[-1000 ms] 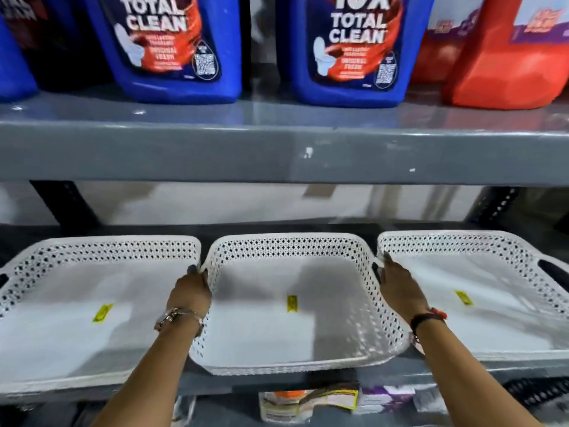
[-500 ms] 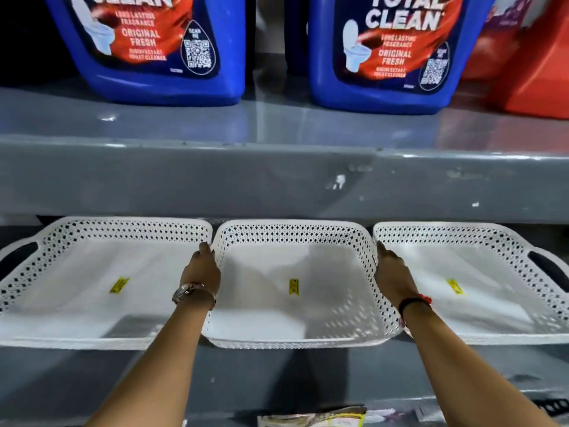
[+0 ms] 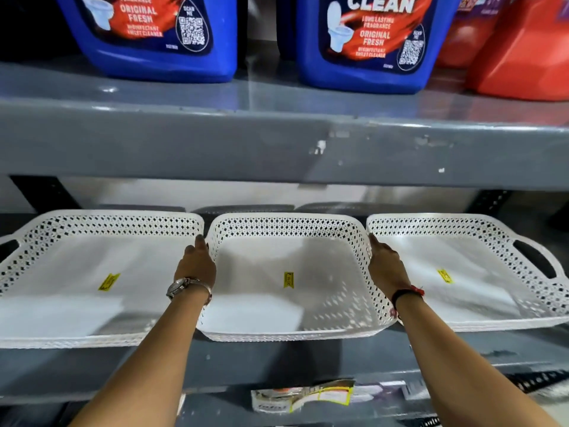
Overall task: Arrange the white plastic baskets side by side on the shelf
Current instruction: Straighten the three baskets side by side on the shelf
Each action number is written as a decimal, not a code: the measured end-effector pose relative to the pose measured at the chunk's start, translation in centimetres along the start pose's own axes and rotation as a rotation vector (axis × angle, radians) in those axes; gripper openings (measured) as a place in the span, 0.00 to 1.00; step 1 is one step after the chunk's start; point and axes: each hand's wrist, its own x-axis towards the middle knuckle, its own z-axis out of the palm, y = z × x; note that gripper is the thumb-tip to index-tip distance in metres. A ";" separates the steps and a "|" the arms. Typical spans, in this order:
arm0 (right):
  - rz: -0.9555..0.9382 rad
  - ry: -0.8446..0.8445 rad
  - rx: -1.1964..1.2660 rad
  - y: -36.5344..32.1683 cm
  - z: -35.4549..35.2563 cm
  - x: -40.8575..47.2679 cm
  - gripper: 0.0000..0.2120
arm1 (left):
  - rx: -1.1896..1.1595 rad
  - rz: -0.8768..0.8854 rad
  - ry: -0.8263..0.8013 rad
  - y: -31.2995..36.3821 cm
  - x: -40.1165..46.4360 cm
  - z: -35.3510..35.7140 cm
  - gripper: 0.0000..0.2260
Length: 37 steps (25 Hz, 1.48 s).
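Three white perforated plastic baskets stand in a row on the grey lower shelf (image 3: pixel 277 365), each with a yellow sticker inside. My left hand (image 3: pixel 197 263) holds the left side of the middle basket (image 3: pixel 289 226), between it and the left basket (image 3: pixel 92 223). My right hand (image 3: pixel 386 266) holds the middle basket's right side, against the right basket (image 3: pixel 462 226). The middle basket's rims touch or nearly touch its neighbours. Its front edge sits back from the shelf lip.
The grey upper shelf (image 3: pixel 215 149) hangs low over the baskets and carries two blue toilet-cleaner jugs (image 3: pixel 147 35) and red jugs (image 3: pixel 523 50). Dark baskets (image 3: pixel 246 208) lie behind the white ones. Packaged goods (image 3: pixel 301 396) show below the shelf lip.
The middle basket has been pushed back onto the shelf with both hands on its sides; its front edge no longer overhangs the lip. The view has shifted.
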 end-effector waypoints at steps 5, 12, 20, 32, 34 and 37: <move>-0.018 -0.007 -0.004 0.8 -0.2 -2.3 0.30 | -0.021 -0.042 -0.021 -0.9 -2.2 -0.3 0.23; -0.042 -0.004 0.055 1.6 -0.6 -3.6 0.24 | 0.013 -0.021 -0.038 -1.8 -3.7 -0.2 0.26; -0.047 -0.010 0.080 1.5 -0.8 -3.4 0.22 | 0.058 -0.043 -0.052 -1.3 -4.6 -0.3 0.28; -0.039 -0.005 0.077 2.0 -1.0 -3.5 0.21 | 0.056 0.034 -0.037 -1.7 -3.9 -0.2 0.27; -0.038 -0.016 0.075 2.0 -0.9 -3.5 0.21 | 0.030 0.039 -0.031 -1.9 -3.9 -0.2 0.27; -0.035 -0.037 0.075 1.9 -0.8 -3.7 0.22 | 0.021 0.047 -0.036 -2.1 -3.9 -0.3 0.26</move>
